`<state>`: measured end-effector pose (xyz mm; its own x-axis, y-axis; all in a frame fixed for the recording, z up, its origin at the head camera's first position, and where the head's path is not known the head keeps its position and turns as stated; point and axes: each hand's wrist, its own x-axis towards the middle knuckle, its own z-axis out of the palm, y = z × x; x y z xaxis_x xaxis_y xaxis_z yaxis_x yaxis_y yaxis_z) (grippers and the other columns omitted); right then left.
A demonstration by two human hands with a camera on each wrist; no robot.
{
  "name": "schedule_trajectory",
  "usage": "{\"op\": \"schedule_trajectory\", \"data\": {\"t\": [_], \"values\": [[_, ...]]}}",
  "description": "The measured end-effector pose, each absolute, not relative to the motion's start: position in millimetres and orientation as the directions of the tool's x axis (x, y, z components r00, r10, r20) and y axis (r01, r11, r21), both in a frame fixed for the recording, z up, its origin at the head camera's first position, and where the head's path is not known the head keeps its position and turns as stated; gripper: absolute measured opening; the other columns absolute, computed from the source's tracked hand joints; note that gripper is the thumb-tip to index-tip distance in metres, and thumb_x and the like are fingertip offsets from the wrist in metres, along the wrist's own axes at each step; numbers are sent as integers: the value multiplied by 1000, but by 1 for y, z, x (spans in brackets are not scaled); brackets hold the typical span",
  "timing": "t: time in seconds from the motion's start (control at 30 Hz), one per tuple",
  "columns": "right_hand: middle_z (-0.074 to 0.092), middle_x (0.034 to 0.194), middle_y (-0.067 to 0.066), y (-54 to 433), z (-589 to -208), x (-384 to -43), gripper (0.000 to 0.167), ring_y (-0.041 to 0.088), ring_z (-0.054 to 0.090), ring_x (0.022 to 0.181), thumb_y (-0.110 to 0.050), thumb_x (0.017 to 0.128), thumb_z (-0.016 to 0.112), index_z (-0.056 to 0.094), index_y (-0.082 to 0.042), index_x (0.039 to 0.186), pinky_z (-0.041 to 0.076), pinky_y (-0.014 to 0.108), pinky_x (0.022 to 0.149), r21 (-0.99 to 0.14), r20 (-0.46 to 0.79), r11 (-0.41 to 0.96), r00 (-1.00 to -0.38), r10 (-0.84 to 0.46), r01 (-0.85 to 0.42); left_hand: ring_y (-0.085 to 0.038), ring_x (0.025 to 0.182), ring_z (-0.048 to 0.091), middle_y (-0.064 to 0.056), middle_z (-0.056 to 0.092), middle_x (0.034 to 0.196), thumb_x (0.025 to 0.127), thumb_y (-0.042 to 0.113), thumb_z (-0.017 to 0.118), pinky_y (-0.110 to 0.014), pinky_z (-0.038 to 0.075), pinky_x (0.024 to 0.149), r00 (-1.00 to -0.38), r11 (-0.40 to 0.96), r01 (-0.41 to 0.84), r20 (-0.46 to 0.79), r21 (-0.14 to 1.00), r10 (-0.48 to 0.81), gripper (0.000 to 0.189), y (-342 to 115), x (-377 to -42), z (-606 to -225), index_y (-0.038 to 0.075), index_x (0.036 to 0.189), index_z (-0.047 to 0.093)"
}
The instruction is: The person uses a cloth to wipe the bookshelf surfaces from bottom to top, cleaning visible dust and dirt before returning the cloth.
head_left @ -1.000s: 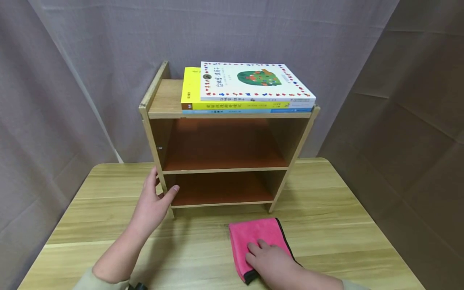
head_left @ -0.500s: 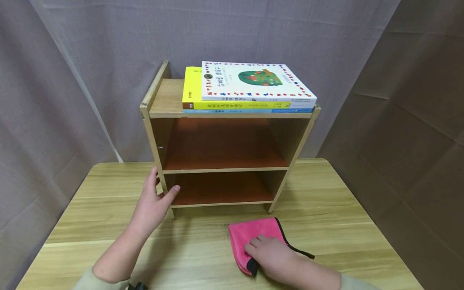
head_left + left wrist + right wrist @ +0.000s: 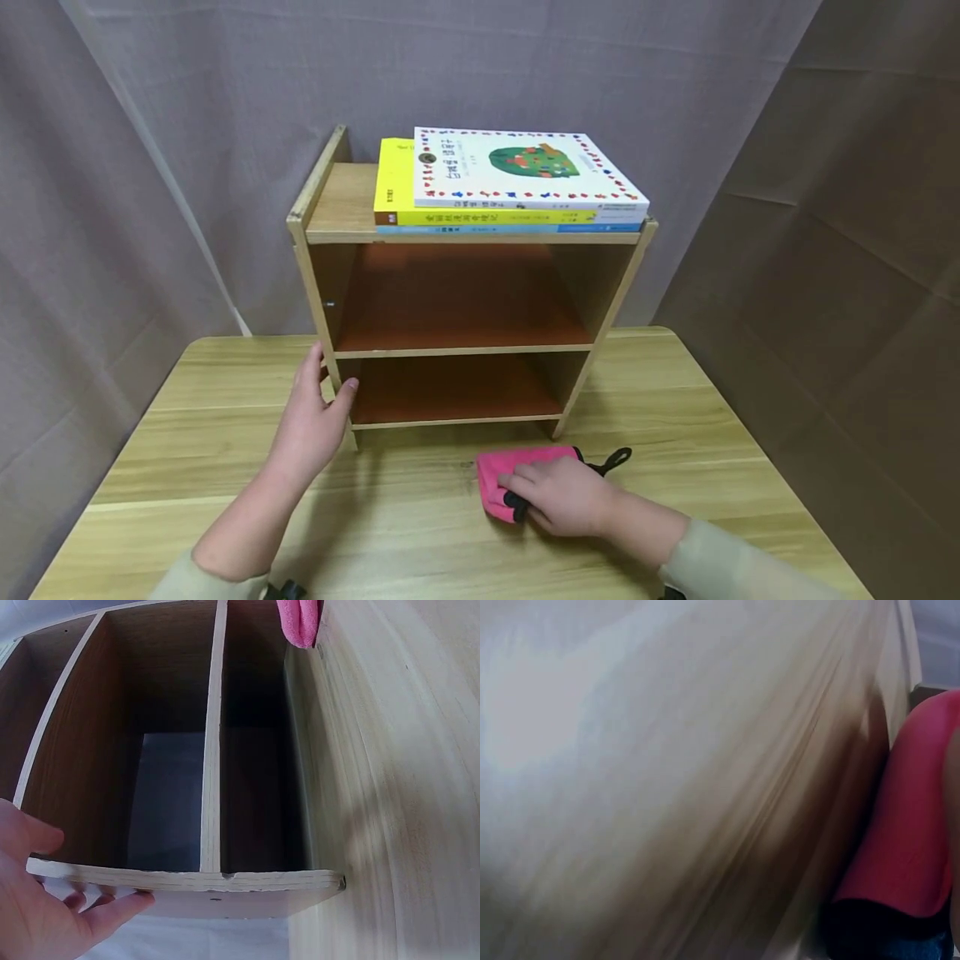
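Under my right hand (image 3: 573, 496), pink cloth (image 3: 517, 457), folded and bunched, grasped by curled fingers; just over or on the table (image 3: 690, 467), can't tell which. Black loop (image 3: 598, 469) pokes out ahead and right of that grip, black-edged corner (image 3: 517, 506) sits at my fingertips. Shelf (image 3: 465, 352) stands beyond the cloth grip and to its left, near leg (image 3: 557, 427) close to the cloth, apparently not touching. My left hand (image 3: 311, 429) straddles the shelf's left side panel (image 3: 187, 880), thumb in front, fingers round the outside; looks like a light hold. Risks, my guess: well above both grips, books (image 3: 525, 167) lie stacked on the top board (image 3: 352, 187), nothing visibly fixing them, so a hard left-hand tug or right-hand knock could shift the shelf and slide them. Uneven bunching could let a fold slip from my right fingers; loop might snag on that leg.
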<state>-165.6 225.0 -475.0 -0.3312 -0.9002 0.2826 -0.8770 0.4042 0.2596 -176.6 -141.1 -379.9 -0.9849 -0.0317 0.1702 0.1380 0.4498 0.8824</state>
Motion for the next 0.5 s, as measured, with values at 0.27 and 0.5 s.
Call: {"op": "schedule_trajectory", "data": {"t": [0.27, 0.5], "values": [[59, 92, -4, 228, -476, -170, 40, 7, 58, 69, -42, 103, 44, 62, -11, 120, 49, 25, 54, 265, 298, 366, -286, -911, -892, -44, 138, 35, -16, 23, 159, 103, 19, 52, -62, 42, 101, -980, 454, 147, 192, 879, -55, 64, -145, -179, -382, 27, 158, 20], [53, 90, -9, 226, -473, -169, 68, 2, 48, 63, -74, 81, 60, 60, -17, 119, 44, 22, 52, 222, 265, 392, -332, -905, -893, -44, 136, 38, -16, 26, 157, 103, 18, 52, -62, 42, 101, -980, 458, 150, 194, 876, -51, 62, -146, -180, -382, 29, 157, 24]]}}
